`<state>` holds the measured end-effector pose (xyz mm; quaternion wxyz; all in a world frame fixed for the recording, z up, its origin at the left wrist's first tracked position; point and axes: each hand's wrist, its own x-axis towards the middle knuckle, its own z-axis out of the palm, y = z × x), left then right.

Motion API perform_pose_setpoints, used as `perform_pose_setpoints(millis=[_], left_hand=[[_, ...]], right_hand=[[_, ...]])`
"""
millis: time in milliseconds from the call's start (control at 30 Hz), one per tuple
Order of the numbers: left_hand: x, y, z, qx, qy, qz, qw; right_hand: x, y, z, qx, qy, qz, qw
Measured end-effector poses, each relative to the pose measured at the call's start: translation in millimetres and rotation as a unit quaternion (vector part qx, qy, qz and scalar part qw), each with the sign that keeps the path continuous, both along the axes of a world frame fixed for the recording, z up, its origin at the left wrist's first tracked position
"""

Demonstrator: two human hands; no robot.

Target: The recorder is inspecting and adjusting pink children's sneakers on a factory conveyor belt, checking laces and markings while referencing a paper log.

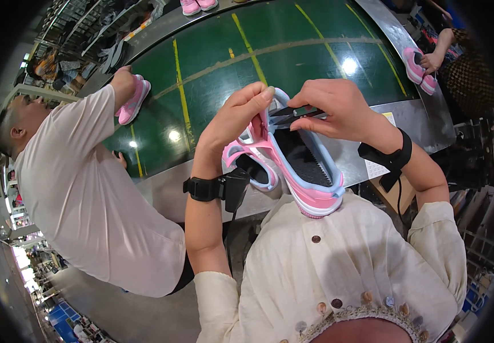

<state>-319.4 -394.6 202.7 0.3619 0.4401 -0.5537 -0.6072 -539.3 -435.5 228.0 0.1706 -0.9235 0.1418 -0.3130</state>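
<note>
A green conveyor belt is running past beyond the hands. The left hand is pinching the pink shoe against the chest; the right hand is gripping small scissors at its upper edge. A slip could nick fabric or thumb.

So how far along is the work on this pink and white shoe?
Done: the pink and white shoe looks fully assembled, sole on. In hand: the left hand grips its upper while the right hand works small dark snips at it. What remains to be done can't be told from here.
</note>
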Motion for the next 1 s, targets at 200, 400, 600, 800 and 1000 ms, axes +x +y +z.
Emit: perform_pose_setpoints(millis=[200,400,600,800,1000], left_hand=[[-10.1,-8.1,-9.1,0.007,-0.027,0.000,1.000],[-16.3,-10.7,-4.0,0.023,-0.062,-0.006,0.998],[-12.4,-11.1,-11.3,0.046,-0.023,-0.002,0.999],[-7.4,-18.1,-24.5,0.037,0.001,-0.021,0.999],[-8.0,-21.4,-25.3,0.046,0.020,-0.031,0.998]], right_hand=[[-2.2,-2.9,1.2,-0.055,0.059,-0.011,0.997],[-4.5,-9.4,8.8,-0.121,0.111,0.006,0.986],[-5.6,-13.4,4.1,-0.065,0.057,0.012,0.996],[0.6,-19.3,-7.0,-0.062,0.031,0.041,0.997],[1.8,-20.4,-11.4,-0.044,0.033,0.036,0.998]])
